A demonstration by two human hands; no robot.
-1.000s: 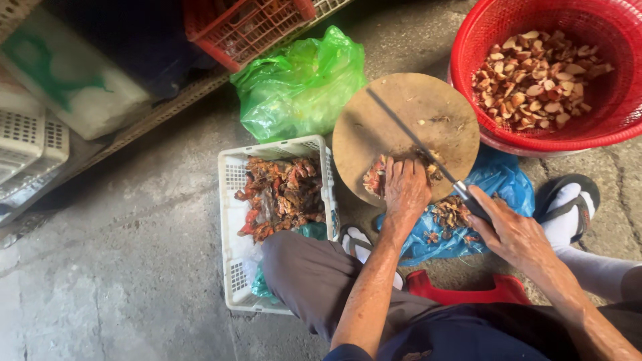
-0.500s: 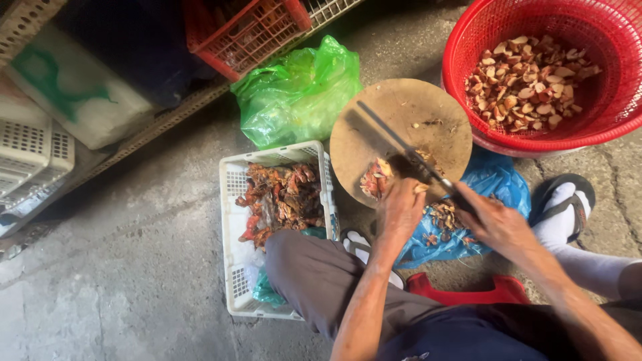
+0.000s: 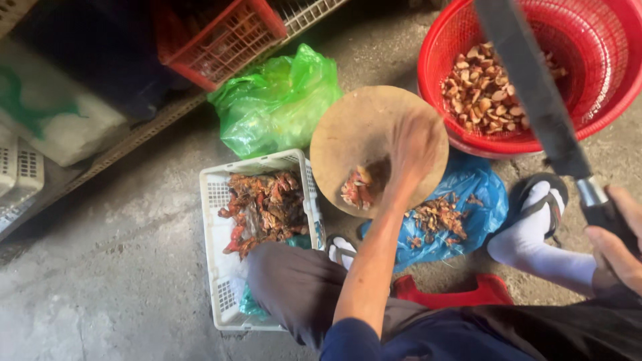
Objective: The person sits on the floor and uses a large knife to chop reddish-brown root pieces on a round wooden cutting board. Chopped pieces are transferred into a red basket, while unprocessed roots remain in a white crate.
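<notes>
One round wooden chopping block (image 3: 354,134), pale and smooth, lies flat on the rough concrete floor (image 3: 120,267). The left hand (image 3: 414,150) rests palm down on it, fingers spread and holding nothing, just beside a small reddish crab piece (image 3: 358,188) near the block's lower edge. The right hand (image 3: 618,247) is clenched around the dark handle of a long cleaver (image 3: 535,93), whose flat grey blade is raised well above the block and slants across the upper right of the view. Below the block, a crumpled blue plastic bag (image 3: 475,200) carries brown shell scraps. To the left, a white slotted plastic crate (image 3: 217,234) holds a heap of orange-brown crabs. A glossy green plastic bag (image 3: 281,100) sits behind the block, and a round red mesh basket (image 3: 602,73) at upper right contains pale cut pieces. A foot in a white sock and dark sandal (image 3: 535,214) stands beside the blue bag.
</notes>
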